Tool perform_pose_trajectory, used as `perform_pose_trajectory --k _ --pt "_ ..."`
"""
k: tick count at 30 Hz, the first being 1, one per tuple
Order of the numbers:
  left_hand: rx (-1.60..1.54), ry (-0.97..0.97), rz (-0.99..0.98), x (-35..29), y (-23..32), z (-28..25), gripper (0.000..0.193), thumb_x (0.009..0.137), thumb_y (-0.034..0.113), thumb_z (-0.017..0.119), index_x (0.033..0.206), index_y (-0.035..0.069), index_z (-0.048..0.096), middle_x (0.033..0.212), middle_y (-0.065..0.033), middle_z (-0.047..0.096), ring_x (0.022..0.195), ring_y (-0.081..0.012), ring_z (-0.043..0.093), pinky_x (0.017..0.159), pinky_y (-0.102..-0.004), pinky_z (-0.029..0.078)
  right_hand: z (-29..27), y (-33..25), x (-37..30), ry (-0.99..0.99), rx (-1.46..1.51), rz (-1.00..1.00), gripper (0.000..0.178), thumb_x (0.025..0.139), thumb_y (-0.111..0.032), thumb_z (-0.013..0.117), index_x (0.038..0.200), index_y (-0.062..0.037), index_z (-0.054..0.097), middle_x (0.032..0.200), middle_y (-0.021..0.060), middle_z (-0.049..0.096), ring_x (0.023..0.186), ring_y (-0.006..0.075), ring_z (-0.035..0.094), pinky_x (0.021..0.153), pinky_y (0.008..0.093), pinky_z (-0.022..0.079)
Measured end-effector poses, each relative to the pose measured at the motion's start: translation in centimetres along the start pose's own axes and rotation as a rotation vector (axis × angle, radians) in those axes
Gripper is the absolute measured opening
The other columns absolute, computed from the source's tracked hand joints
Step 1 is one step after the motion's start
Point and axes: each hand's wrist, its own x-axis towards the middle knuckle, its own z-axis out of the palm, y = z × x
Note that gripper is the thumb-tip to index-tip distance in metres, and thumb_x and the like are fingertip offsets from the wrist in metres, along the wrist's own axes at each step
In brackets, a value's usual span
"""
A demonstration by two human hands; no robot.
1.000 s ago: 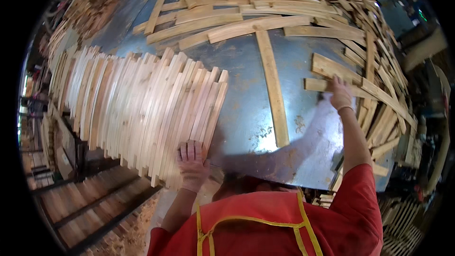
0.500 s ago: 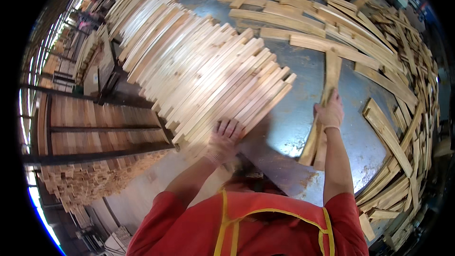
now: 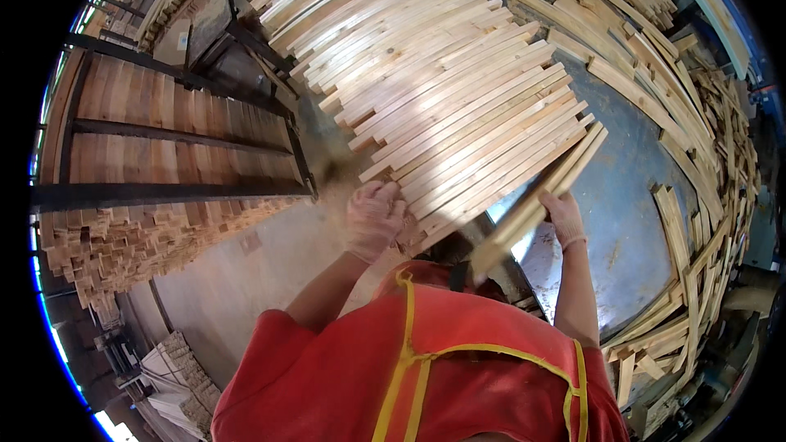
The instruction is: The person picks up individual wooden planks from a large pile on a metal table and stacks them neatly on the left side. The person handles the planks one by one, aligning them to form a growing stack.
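My right hand (image 3: pixel 563 217), in a thin pale glove, is closed around what look like two wooden strips (image 3: pixel 577 165). They are tilted, their near ends blurred above the table's front edge, and they lie alongside the right side of a wide row of wooden strips (image 3: pixel 458 106). My left hand (image 3: pixel 375 219), gloved too, is at the near left ends of that row. Its fingers are curled against the strip ends; whether they grip one is hidden.
Loose boards (image 3: pixel 647 106) lie heaped along the right side of the metal table (image 3: pixel 626 205). To the left stands a dark metal rack (image 3: pixel 180 196) holding stacked wood. A smaller bundle of wood (image 3: pixel 176 376) is on the floor at lower left.
My right hand has brought the strips leftward, from flat on the table to beside the row. My left hand has shifted from atop the row to its near ends. The view has turned.
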Motion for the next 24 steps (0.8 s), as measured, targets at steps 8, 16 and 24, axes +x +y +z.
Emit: perform_pose_trajectory --k 8,16,24 --pt "-1.342 -0.127 -0.965 4.4 -1.9 2.4 0.033 0.099 0.031 0.080 0.122 0.009 0.073 0.110 -0.0048 0.074 0.094 -0.0218 0.072 0.078 -0.0386 0.060 3.5 -1.5 -2.8 0.071 0.155 -0.005 0.060 0.094 -0.023 0.079 0.143 0.0031 0.055 0.117 0.0117 0.073 0.103 0.0196 0.068 0.088 0.0339 0.057" --pt "-1.236 -0.401 -0.634 6.0 4.1 -8.1 0.042 0.102 0.035 0.074 0.127 0.002 0.072 0.115 -0.0092 0.074 0.101 -0.0215 0.072 0.085 -0.0363 0.060 6.9 1.4 -2.5 0.159 -0.020 -0.182 0.097 0.091 -0.034 0.077 0.167 -0.0077 0.023 0.135 0.0268 0.071 0.124 0.0428 0.069 0.104 0.0448 0.053" --pt "-0.480 -0.982 -0.093 18.4 12.0 -7.3 0.079 0.091 0.023 0.073 0.161 0.001 0.044 0.143 -0.0273 0.063 0.130 -0.0288 0.063 0.110 -0.0453 0.051 7.5 1.1 -2.0 0.047 0.205 -0.234 0.094 0.089 -0.019 0.078 0.164 -0.0004 0.026 0.140 0.0232 0.065 0.124 0.0300 0.066 0.106 0.0398 0.053"
